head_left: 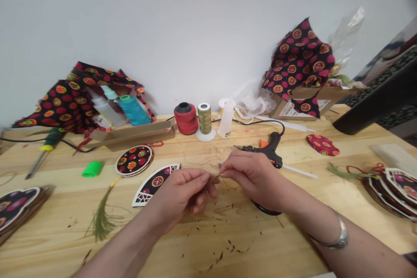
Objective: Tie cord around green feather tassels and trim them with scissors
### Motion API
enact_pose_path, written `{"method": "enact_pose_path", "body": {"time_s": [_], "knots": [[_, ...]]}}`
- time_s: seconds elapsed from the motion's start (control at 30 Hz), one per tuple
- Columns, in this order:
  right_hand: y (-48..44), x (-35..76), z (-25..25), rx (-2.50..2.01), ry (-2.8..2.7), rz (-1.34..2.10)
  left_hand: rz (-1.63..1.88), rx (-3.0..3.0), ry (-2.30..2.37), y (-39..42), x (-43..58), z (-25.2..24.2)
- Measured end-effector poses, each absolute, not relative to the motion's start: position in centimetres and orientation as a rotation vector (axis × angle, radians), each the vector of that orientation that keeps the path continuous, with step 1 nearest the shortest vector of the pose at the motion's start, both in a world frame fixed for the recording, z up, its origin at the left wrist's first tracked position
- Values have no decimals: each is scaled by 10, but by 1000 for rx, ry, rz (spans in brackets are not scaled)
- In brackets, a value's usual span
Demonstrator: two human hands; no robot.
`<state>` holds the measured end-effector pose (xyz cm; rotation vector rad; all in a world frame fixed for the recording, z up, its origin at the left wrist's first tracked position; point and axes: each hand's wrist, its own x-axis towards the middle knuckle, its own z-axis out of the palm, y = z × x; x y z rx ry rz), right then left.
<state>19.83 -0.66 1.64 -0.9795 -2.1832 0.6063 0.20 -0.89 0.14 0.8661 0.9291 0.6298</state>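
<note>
My left hand (192,189) and my right hand (249,173) meet over the middle of the table, fingertips almost touching. Between them is a small bundle of olive thread (213,178), pinched by both hands and mostly hidden by the fingers. Loose thread curls out around the fingertips. Left of my left hand lies a fan-shaped ornament (140,199) with a white lattice frame and patterned fabric. Just behind my right hand is a black glue gun (275,147). A black curved handle (267,209) shows partly from beneath my right wrist.
Thread spools, red (186,119) and olive (204,119), stand by the wall. At left lie a round ornament (134,160), an olive tassel (103,219), a green cap (92,169) and a screwdriver (44,152). Stacked ornaments (391,195) and a cardboard box (293,106) are at right.
</note>
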Motion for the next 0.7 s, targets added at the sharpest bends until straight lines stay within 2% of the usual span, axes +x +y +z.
{"method": "enact_pose_path", "body": {"time_s": [0.1,0.27,0.33,0.43,0.53,0.7], "knots": [[-7,205,29,-919,-2046,807,714,907,1002,-8,1,0],[-12,219,55,-553,-2038,1590,1030,1140,1121,-6,-2,-2],[-13,219,56,-500,-2131,1697,1210,1212,1139,-6,-2,-2],[-12,212,46,-746,-2293,1347,1307,1139,1014,-6,1,-1],[-10,204,33,-948,-2337,981,1087,1019,873,-9,4,-1],[-9,201,26,-1005,-2294,773,775,1097,897,-14,5,-1]]}}
